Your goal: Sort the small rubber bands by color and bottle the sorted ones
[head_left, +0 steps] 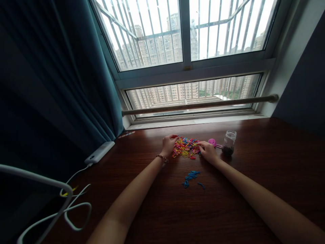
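A pile of small multicoloured elastic hair ties [186,147] lies on the brown table. My left hand [168,145], with a braided bracelet at its wrist, is at the pile's left edge. Its thumb and finger are pinched together, with a speck of blue at the tips that looks like a blue hair tie. At the right edge, my right hand [208,151] touches the pile with its fingers stretched out; nothing shows in them. Nearer to me lies a loose group of blue hair ties [192,175], with a single blue one [201,185] to its right.
Right of the pile are a pink scoop [211,142] and a clear glass jar [229,144] with dark contents. A white power bank [100,152] with a cable lies at the left by the blue curtain [101,101]. A barred window stands behind the table [266,159].
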Tool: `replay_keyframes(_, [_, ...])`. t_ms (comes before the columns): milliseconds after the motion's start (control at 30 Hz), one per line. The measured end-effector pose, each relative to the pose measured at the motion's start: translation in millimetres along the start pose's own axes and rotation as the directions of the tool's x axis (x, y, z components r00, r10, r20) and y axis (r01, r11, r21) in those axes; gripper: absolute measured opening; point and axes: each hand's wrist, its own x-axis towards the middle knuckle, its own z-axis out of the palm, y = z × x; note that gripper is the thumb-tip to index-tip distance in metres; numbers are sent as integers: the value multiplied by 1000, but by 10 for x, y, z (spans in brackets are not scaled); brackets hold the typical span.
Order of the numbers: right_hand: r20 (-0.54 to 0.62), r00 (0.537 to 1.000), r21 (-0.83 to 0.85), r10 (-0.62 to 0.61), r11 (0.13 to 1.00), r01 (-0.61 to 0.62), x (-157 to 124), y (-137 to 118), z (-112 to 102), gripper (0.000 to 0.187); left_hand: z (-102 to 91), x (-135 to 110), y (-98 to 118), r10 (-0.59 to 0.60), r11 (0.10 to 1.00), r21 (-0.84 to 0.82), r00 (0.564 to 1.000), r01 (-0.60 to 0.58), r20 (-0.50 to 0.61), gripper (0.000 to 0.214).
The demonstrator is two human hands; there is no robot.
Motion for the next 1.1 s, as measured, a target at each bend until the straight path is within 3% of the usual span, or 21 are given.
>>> replay_keyframes(67, [-10, 999, -2, 31, 1000, -31, 1, -4, -3, 25, -88, -230, 45, -6, 985, -170, 999, 12, 39, 26])
replay_keyframes(133, [-21, 998, -3, 55, 998, -56, 3, -8, -5, 24, -158, -461, 118, 51, 973, -230, 994, -27, 99, 23])
replay_keyframes(267, [-61, 998, 21, 31, 999, -29, 4, -35, -27, 23, -218, -784, 291, 126, 971, -218, 982, -92, 144, 16])
replay_keyframes(367, [-80, 997, 43, -3, 999, 7, 2, -57, -45, 24, -217, -877, 368, 253, 957, -190, 949, -217, 189, 11])
replay_keyframes(467, [-37, 999, 43, -28, 999, 30, 3, -62, -42, 25, -221, -909, 398, 418, 908, -166, 868, -385, 269, 13])
replay_keyframes(567, [-24, 999, 30, -38, 999, 39, 7, -55, -30, 28, -231, -931, 422, 566, 822, -161, 751, -546, 339, 17])
replay_keyframes(633, [-37, 999, 18, -38, 999, 39, 9, -52, -27, 30, -234, -946, 443, 632, 766, -160, 682, -623, 368, 19])
replay_keyframes(700, [-41, 998, 7, -37, 999, 37, 9, -52, -27, 30, -233, -957, 461, 663, 733, -154, 645, -662, 382, 20])
replay_keyframes(900, [13, 998, -2, -67, 998, 67, 12, -57, -24, 27, -240, -959, 480, 669, 721, -135, 631, -680, 391, 20])
replay_keyframes(1100, [-57, 998, 44, -41, 998, 43, 16, -70, -43, 31, -256, -959, 501, 674, 718, -138, 630, -683, 386, 23])
